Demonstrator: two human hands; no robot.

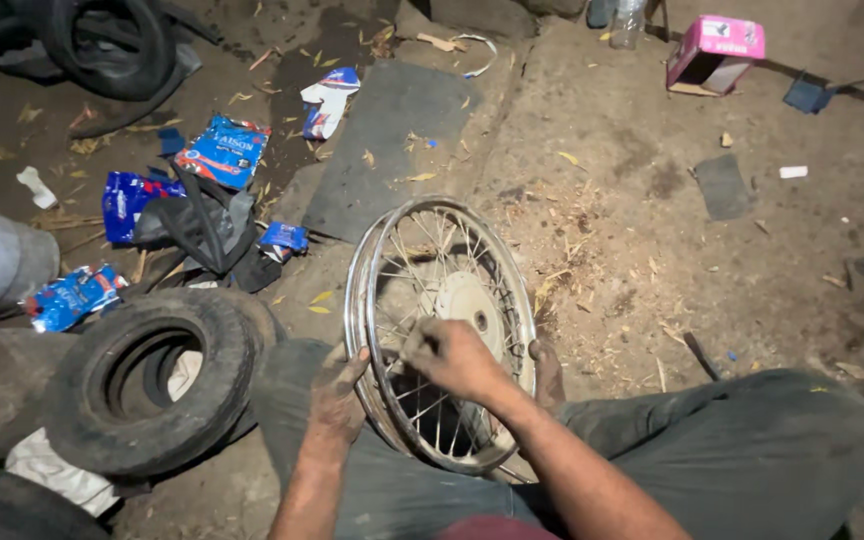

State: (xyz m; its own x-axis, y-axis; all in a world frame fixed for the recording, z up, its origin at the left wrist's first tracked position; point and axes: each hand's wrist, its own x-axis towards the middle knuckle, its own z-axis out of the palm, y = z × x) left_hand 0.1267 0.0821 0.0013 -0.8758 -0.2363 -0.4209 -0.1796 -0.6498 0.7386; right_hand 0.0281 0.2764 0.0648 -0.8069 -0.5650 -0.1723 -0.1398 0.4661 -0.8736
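A chrome spoked wheel rim (357,270) with a pale hub (467,305) stands tilted on the dirt floor between my knees. My left hand (337,395) grips the rim's near left edge, fingers curled over the metal. My right hand (452,358) reaches across into the spokes near the hub, fingers pinched together on a spoke or something small that I cannot make out. Both hands are dark with grime. My bare foot (549,372) rests against the rim's right side.
A black tyre (152,385) lies at my left, with another tyre (107,40) at the far left corner. Blue plastic wrappers (222,150) and dark rubber tubing (197,225) litter the ground. A grey mat (392,140), a pink box (717,50) and a bottle (627,22) lie farther off.
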